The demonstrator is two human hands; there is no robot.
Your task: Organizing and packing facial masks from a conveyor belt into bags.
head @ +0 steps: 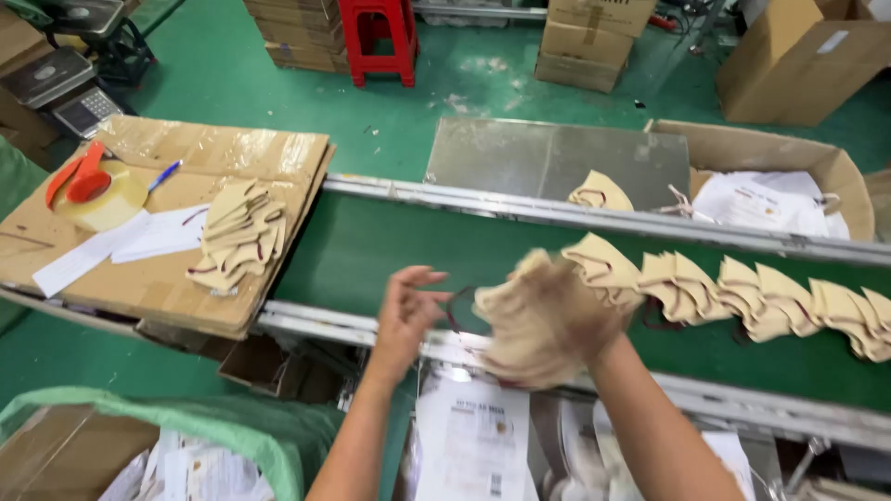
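The person's right hand (548, 325) is a blur over the near edge of the green conveyor belt (390, 246), buried in a bundle of beige face masks (520, 311); its fingers seem wrapped around the bundle, though the blur hides exactly how. The left hand (408, 311) is raised just beside it, fingers spread and loosely curled, holding nothing I can make out, with a dark ear loop (457, 306) hanging between the two hands.

To the right, a row of beige masks (770, 297) lies overlapped along the belt, starting right at the bundle and running out of sight. One more mask (600, 192) sits on the far rail against a grey metal plate (557, 158).

On the left, a flattened cardboard sheet serves as a bench (139, 278). On it lie a stack of masks (239, 237), well apart from the hands, some white papers (121, 246), a blue pen (164, 175) and a roll of clear tape in an orange dispenser (93, 190).

Beyond the belt, an open carton (789, 153) holds white printed bags. A red stool (378, 37) and stacked boxes (585, 42) stand on the green floor. Below the near rail, more white printed bags (473, 445) lie by the person's forearms.
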